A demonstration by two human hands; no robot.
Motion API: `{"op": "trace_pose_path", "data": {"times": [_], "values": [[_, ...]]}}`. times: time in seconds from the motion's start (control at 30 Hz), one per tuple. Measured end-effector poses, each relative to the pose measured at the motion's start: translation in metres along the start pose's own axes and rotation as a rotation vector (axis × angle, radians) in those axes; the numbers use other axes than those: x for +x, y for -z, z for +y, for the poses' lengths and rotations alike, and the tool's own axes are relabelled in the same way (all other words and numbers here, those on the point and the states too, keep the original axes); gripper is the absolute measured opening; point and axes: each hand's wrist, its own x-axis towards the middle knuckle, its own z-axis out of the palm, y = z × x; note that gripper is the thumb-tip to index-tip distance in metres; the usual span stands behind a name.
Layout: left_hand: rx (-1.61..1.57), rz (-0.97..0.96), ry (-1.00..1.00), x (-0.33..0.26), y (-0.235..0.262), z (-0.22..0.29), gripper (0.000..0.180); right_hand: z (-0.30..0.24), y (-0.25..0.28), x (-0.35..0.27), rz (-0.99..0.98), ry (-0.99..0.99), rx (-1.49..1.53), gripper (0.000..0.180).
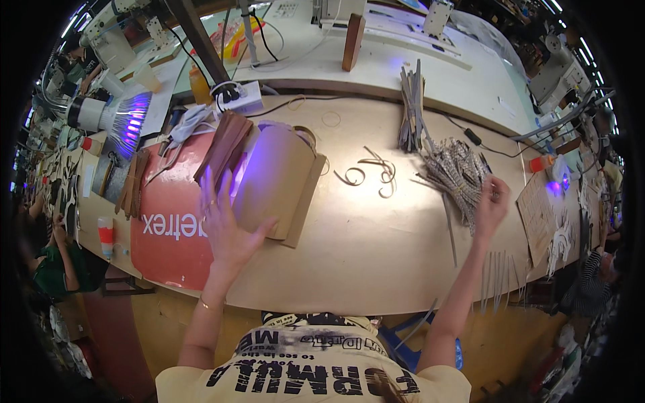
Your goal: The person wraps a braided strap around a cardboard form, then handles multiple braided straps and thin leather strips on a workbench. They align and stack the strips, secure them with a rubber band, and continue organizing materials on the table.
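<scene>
My left hand (230,232) is spread open, its fingers over the left edge of a curved tan sheet (272,178) on the table. Just beyond its fingertips lies a bundle of dark brown strips (227,144). To the right, my right hand (492,207) has its fingers curled together at the right edge of a bundle of grey snake-patterned strips (457,171). Whatever is between those fingers is too small to make out. A bundle of plain grey strips (411,111) lies just behind the patterned ones. Several thin curled offcuts (376,173) rest between my hands.
A red board (171,248) lies at the left, near a lit lamp (124,121). A white power strip (240,97) with cables sits behind the tan sheet. Loose grey strips (497,275) hang at the front right edge. Sewing machines (438,19) and people at work surround the table.
</scene>
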Motion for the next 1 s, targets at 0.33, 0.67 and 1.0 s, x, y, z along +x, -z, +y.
{"op": "trace_pose_path", "data": {"times": [0.33, 0.67, 1.0], "values": [[-0.344, -0.192, 0.289, -0.038, 0.009, 0.015, 0.094, -0.136, -0.162, -0.114, -0.559, 0.163, -0.098, 0.033], [-0.325, -0.187, 0.233, -0.046, 0.003, 0.027, 0.095, -0.113, -0.177, -0.131, -0.368, 0.161, 0.074, 0.021], [-1.067, 0.081, -0.139, -0.080, -0.013, 0.087, 0.085, -0.225, -0.096, -0.132, -0.330, -0.807, 1.644, 0.024]]}}
